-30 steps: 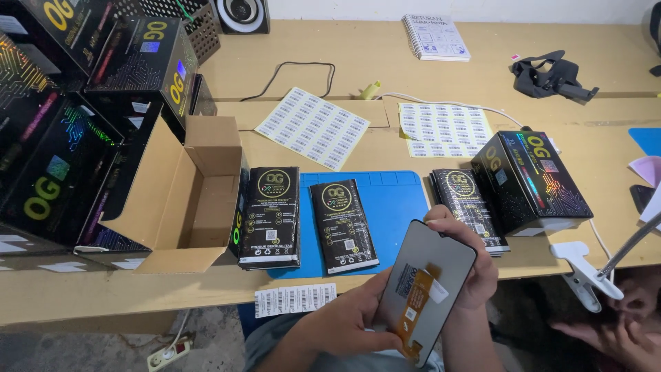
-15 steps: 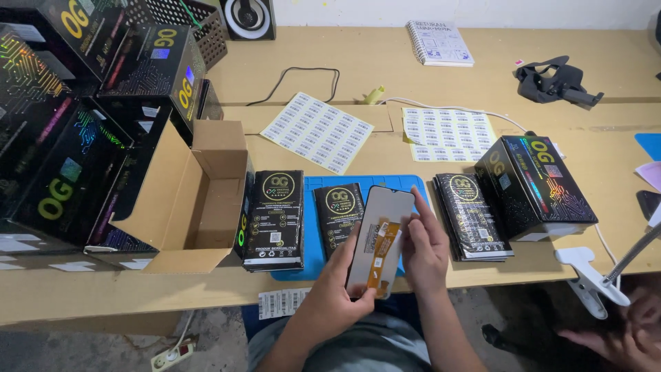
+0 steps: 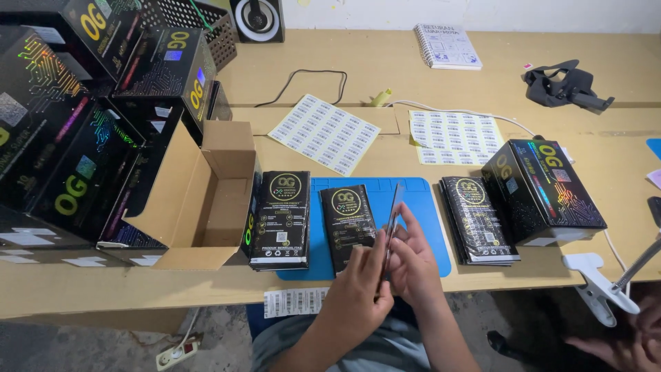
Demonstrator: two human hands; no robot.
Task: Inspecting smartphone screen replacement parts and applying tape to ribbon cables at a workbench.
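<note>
**Thin screen panel being held edge-on between two hands**

Thin dark phone screen panel (image 3: 392,220) is standing nearly upright over the blue rubber work mat (image 3: 427,227), turned so only its narrow edge is facing the head camera. It is being pressed between the left hand (image 3: 361,286) and the right hand (image 3: 413,265), palms facing each other; the fingers of both are lying almost straight along its flat sides, closed lightly on it and on nothing else. Holding it this way is probably keeping fingers off the delicate faces.

Just behind the hands, one flat black printed packet (image 3: 350,224) is lying on the mat, likely within easy reach. To its left, a stack of similar black packets (image 3: 279,219) is resting at the mat's edge, beside one open brown cardboard carton (image 3: 200,207) tipped on its side with its mouth facing the worker. To the right, a second stack of black packets (image 3: 478,219) is sitting just beside one black box with rainbow foil print (image 3: 544,189). Two white sheets of barcode stickers (image 3: 323,133) are lying farther back on the wooden table (image 3: 606,138), and one loose sticker strip (image 3: 296,302) is hanging at its front edge. Several more black boxes are piling up at far left; their count cannot be told.
</note>
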